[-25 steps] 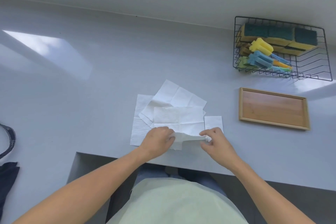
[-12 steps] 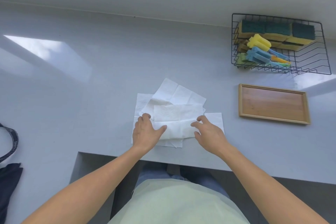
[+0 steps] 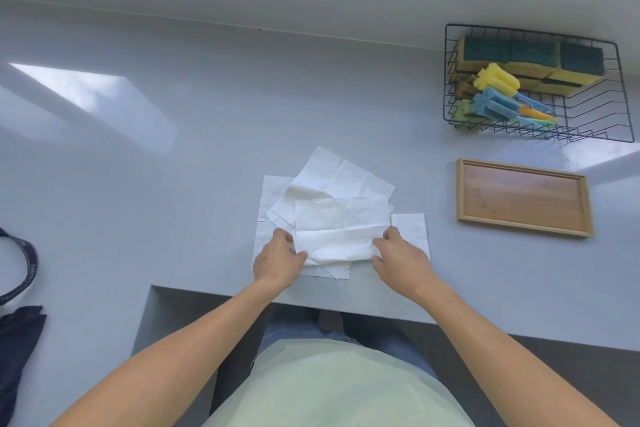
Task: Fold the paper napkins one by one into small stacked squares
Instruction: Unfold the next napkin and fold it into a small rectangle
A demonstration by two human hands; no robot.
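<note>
Near the front edge of the pale grey desk, at its middle, lies a loose pile of white paper napkins, sheets overlapping at odd angles. On top sits a white napkin folded in half, its long crease running left to right. The left hand pinches the left end of this napkin, fingers closed on the paper; the right hand pinches the right end the same way. A small folded white square of napkin lies flat just beside the pile, touching the right hand.

Toward the desk's right edge, well apart from the pile, rests an empty-looking rectangular wooden tray. Behind it, at the far right corner, a black wire basket holds yellow-and-green scouring sponges and blue and yellow sponge brushes. At the left edge lie a dark strap and dark cloth. Nothing stands between hands and pile.
</note>
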